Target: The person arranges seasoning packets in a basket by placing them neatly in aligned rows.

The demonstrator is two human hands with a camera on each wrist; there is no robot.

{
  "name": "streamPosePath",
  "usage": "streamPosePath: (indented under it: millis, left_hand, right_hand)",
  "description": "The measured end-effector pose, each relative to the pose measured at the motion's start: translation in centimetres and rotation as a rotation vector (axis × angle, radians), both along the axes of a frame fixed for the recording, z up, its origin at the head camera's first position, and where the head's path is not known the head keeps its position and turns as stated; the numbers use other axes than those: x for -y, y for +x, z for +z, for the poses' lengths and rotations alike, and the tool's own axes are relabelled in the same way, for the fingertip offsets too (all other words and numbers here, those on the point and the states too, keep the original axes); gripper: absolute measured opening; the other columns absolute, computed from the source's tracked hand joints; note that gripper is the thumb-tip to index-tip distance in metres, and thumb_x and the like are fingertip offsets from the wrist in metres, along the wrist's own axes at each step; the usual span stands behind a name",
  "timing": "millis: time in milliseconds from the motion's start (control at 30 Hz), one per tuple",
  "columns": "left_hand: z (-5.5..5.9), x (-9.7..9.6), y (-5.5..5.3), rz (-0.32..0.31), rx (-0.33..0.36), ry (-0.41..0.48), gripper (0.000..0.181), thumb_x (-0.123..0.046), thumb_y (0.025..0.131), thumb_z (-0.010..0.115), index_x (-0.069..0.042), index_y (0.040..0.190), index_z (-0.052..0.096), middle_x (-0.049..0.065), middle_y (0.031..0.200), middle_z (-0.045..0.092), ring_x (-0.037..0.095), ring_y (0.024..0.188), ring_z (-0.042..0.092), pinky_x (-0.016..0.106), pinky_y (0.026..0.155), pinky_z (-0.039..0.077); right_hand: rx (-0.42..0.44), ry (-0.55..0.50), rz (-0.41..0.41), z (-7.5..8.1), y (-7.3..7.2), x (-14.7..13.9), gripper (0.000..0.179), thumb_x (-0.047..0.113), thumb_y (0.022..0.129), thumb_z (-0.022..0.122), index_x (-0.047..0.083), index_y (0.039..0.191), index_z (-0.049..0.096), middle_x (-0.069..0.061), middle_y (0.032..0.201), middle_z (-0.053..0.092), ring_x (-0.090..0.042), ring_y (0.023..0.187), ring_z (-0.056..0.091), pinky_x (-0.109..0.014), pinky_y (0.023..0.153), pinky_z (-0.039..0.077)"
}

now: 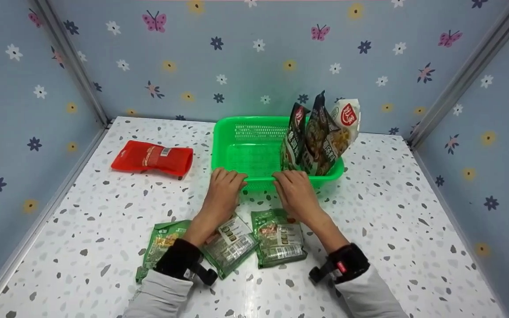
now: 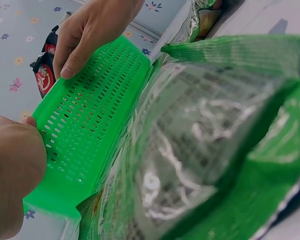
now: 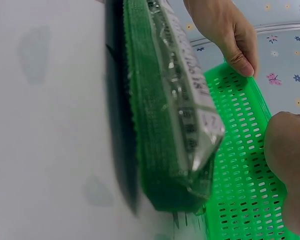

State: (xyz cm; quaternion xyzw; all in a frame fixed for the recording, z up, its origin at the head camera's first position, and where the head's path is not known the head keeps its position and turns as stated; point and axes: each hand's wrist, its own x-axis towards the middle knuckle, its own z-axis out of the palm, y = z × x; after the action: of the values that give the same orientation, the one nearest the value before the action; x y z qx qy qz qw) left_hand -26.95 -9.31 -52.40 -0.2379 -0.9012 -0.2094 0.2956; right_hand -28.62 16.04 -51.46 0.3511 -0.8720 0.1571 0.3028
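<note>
A green plastic basket (image 1: 248, 152) with perforated walls stands near the back wall. My left hand (image 1: 222, 194) grips its near rim left of the middle, fingers curled over the edge. Further right on the same rim, my right hand (image 1: 299, 194) holds on likewise; both thumbs press the outer side, as the left wrist view shows. Three food pouches stand upright in the basket's right part: a dark pouch (image 1: 295, 137), another dark pouch (image 1: 317, 137) and a pale-topped pouch (image 1: 347, 121). The left part of the basket shows its bare floor.
A red pouch (image 1: 153, 158) lies left of the basket. Below my forearms lie three green packets: one left (image 1: 161, 243), partly hidden by my left arm, a middle packet (image 1: 232, 245) and a right packet (image 1: 279, 238). Flowered walls enclose the speckled table (image 1: 382, 212).
</note>
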Motion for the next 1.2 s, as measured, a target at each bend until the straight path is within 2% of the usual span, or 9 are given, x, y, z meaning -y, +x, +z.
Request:
streamPosePath:
  millis: [233,400,533,700,933,1200]
  left_hand:
    - [0.8,0.4,0.4,-0.048,0.077,0.026,0.029,-0.018,0.115,0.065,-0.004,0.139,0.075,0.017,0.125,0.081,0.038,0.115,0.069,0.059,0.120,0.047]
    - [1.5,1.0,0.3,-0.115,0.139,0.138,0.039,-0.019,0.117,0.063,0.001,0.150,0.068,0.023,0.140,0.075,0.043,0.131,0.067,0.063,0.123,0.050]
    - [1.9,2.1,0.1,-0.112,0.190,0.226,0.043,-0.020,0.117,0.062,0.001,0.154,0.064,0.025,0.151,0.069,0.045,0.144,0.061,0.062,0.125,0.050]
    - [2.5,3.9,-0.3,-0.050,0.228,0.290,0.047,-0.022,0.116,0.064,0.002,0.157,0.061,0.027,0.158,0.064,0.048,0.151,0.055,0.064,0.131,0.045]
    - [3.3,8.1,-1.3,0.079,0.329,0.315,0.053,-0.026,0.117,0.062,0.001,0.161,0.057,0.027,0.165,0.056,0.049,0.158,0.047,0.065,0.135,0.037]
    - [2.9,12.1,-3.2,0.199,0.361,0.311,0.052,-0.026,0.117,0.057,0.004,0.160,0.055,0.031,0.163,0.056,0.052,0.153,0.048,0.068,0.134,0.037]
  right_hand:
    - [-0.022,-0.005,-0.006,-0.3,-0.1,0.1,0.020,0.016,0.114,0.068,0.008,0.129,0.077,-0.011,0.114,0.079,-0.031,0.102,0.073,-0.048,0.092,0.056]
    - [-0.020,-0.009,-0.015,-0.3,-0.1,0.1,0.019,0.016,0.115,0.067,0.008,0.129,0.077,-0.011,0.114,0.079,-0.031,0.102,0.073,-0.048,0.092,0.055]
    - [-0.010,-0.002,-0.018,-0.3,0.0,0.2,0.019,0.016,0.115,0.066,0.008,0.130,0.076,-0.011,0.114,0.078,-0.030,0.101,0.072,-0.046,0.090,0.053]
    - [-0.026,0.001,-0.011,-0.3,-0.1,0.1,0.019,0.014,0.112,0.070,0.008,0.130,0.076,-0.010,0.114,0.078,-0.029,0.101,0.072,-0.045,0.090,0.053]
    - [-0.075,0.012,-0.009,-0.3,-0.1,0.1,0.019,0.016,0.113,0.070,0.008,0.129,0.077,-0.010,0.113,0.078,-0.030,0.100,0.071,-0.045,0.090,0.053]
    - [-0.029,0.010,-0.016,-0.2,0.0,0.1,0.020,0.015,0.114,0.068,0.006,0.129,0.077,-0.012,0.114,0.078,-0.031,0.102,0.071,-0.046,0.090,0.053]
